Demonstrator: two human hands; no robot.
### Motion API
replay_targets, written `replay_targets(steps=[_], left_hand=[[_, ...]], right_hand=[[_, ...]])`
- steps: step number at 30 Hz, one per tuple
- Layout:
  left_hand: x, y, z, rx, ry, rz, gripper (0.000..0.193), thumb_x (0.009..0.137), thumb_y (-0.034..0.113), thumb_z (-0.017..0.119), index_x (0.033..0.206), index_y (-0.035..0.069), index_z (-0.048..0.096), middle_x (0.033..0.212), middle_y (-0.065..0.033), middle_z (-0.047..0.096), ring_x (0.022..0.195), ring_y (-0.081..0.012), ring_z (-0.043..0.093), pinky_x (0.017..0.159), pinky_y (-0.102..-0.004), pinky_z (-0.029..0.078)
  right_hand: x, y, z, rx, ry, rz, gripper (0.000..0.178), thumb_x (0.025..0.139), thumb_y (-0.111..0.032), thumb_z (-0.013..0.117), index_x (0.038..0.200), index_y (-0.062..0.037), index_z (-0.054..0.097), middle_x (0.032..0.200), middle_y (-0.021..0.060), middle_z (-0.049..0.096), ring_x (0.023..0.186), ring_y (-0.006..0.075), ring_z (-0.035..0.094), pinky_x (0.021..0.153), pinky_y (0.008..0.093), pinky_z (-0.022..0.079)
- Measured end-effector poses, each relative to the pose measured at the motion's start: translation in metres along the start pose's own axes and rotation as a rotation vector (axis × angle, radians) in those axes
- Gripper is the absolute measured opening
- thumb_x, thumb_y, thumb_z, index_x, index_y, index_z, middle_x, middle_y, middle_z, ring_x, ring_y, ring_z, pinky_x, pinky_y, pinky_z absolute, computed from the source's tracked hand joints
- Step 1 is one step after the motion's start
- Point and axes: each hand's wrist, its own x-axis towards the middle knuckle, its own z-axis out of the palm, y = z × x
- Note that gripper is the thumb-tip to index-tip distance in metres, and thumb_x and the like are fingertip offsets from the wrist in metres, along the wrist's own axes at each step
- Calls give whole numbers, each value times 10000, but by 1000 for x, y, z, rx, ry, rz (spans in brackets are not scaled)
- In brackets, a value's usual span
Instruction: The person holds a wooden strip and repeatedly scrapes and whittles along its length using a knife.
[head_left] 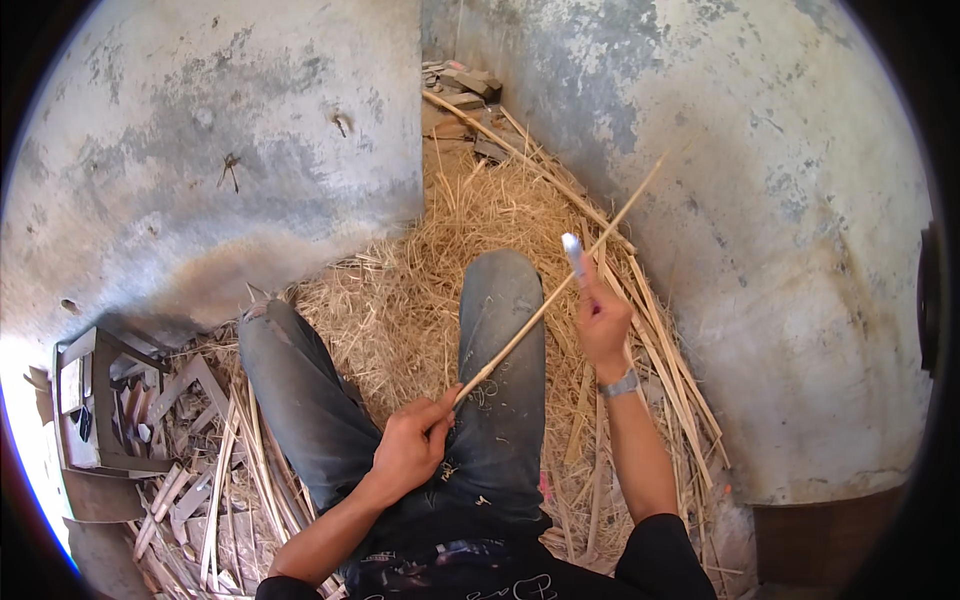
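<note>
A long, thin bamboo stick (527,328) slants up and to the right across my right thigh, its far part thinning and blurring near the wall. My left hand (412,448) is closed around its near end, over my lap. To the right of the stick is my right hand (604,322), fingers curled. A short, shiny, blade-like tool (573,250) juts from it toward the stick; motion blur hides its exact kind. From this angle I cannot tell whether the tool touches the stick. My right wrist wears a metal-banded watch (620,383).
Straw-like shavings (400,285) cover the ground around my knees (500,275). Long bamboo strips (665,350) lie along the right wall (780,250). More strips (225,470) and wood scraps lie left, beside a dark frame (100,400). Bricks (465,85) sit at the far corner.
</note>
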Motion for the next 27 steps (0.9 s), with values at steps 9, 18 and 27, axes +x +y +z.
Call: replay_targets(steps=[9,18,27], left_hand=[[-1,-3,-4,-59,38,-19,381,956,-28,670,1337,-29,687,746,-125,603,655,-162,546,637,-328,459],[2,-5,0,-133,7,-68,379,984,5,675,1362,-18,677,760,-98,613,688,-118,537,650,-298,452],[-4,-17,4,-218,-49,-180,364,985,18,671,1347,-14,688,871,-147,719,772,-174,681,752,-309,534]], right_hand=[[-43,-44,4,88,-119,-59,411,975,-1,682,1383,-52,694,671,142,589,529,160,510,528,316,411],[-84,-75,-5,234,-299,-63,428,924,29,698,1333,-86,739,705,146,653,549,229,618,545,339,486],[-91,-88,-11,514,-609,55,366,965,-9,700,1329,-42,732,828,136,763,623,128,653,605,302,520]])
